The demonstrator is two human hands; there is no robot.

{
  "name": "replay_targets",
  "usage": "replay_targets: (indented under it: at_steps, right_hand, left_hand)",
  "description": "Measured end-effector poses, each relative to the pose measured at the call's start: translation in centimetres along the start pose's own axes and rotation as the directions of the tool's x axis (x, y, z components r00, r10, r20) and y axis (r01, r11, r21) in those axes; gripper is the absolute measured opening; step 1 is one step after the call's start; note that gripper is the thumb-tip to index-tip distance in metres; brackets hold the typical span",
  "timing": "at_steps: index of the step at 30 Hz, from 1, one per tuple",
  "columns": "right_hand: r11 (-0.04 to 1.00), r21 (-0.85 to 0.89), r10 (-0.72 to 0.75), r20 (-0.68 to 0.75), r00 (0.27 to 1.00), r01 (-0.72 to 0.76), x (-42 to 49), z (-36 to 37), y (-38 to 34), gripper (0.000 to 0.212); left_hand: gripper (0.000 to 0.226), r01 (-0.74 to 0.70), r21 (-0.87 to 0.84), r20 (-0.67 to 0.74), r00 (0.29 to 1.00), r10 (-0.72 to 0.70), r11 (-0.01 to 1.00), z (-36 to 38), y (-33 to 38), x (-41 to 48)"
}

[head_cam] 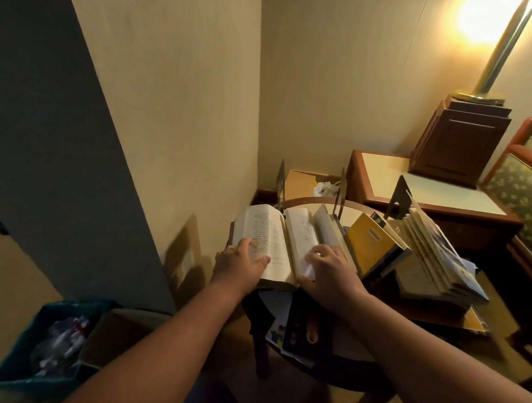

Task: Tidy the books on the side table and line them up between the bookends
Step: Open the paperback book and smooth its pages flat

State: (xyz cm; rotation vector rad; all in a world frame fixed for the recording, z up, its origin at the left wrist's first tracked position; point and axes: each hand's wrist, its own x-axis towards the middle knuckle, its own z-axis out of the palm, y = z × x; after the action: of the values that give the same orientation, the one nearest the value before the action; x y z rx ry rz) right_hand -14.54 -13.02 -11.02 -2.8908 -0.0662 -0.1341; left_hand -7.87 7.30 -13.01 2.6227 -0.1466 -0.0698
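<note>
While the left hand [240, 260] is laid flat on the L page of the open book [275, 242], thumb across the text, the right hand [329, 267] is spread on the R page; nothing is clasped by either. The open book is lying flat on the worktop [307, 205], not yet stood up. Just behind it, two thin bookends [280, 182] are seen upright w/ a gap between. To its right a yellow book [370, 243] is propped at a lean; further right, a fanned pile [434, 259] is slumped. In front of it a dark book [307, 330] & loose papers [278, 330] are set at the near rim, seemingly overhanging.

Risks, as judged: pages could be creased if it's shut fast; the yellow book could be nudged & the leaners toppled when it's swung up; the dark book could be swept off by a forearm.
</note>
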Motion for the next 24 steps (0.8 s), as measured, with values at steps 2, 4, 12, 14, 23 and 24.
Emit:
replay_targets:
  at_steps: [2,4,12,14,23,24]
  right_hand:
    - [1.000,0.004,0.005,-0.005,1.000,-0.005,0.1,-0.3,0.1,0.054]
    - [1.000,0.016,0.001,0.005,1.000,-0.002,0.3,-0.5,0.0,0.060]
    - [0.996,0.087,-0.023,-0.066,0.998,0.029,0.9,-0.3,-0.5,0.062]
    - [0.995,0.092,-0.043,-0.071,0.997,0.049,0.9,-0.3,0.0,0.061]
    - [0.963,0.227,-0.122,-0.114,0.986,0.145,0.9,-0.7,1.3,0.060]
    - [0.958,0.249,-0.119,-0.104,0.987,0.142,0.8,-0.7,1.4,0.062]
  left_hand:
    - [0.064,-0.035,0.146,-0.043,0.998,0.042,0.989,0.4,0.3,0.1]
    - [0.062,-0.090,0.214,-0.044,0.994,0.101,0.973,0.5,0.5,0.1]
    - [0.055,-0.399,0.153,-0.126,0.899,0.419,0.904,-0.1,0.4,0.9]
    - [0.056,-0.491,0.059,-0.131,0.859,0.494,0.869,-0.6,1.3,1.5]
    - [0.043,-0.804,0.166,-0.011,0.578,0.816,0.572,-0.9,3.4,2.4]
    - [0.042,-0.815,0.165,-0.008,0.562,0.827,0.556,-1.0,3.6,2.4]
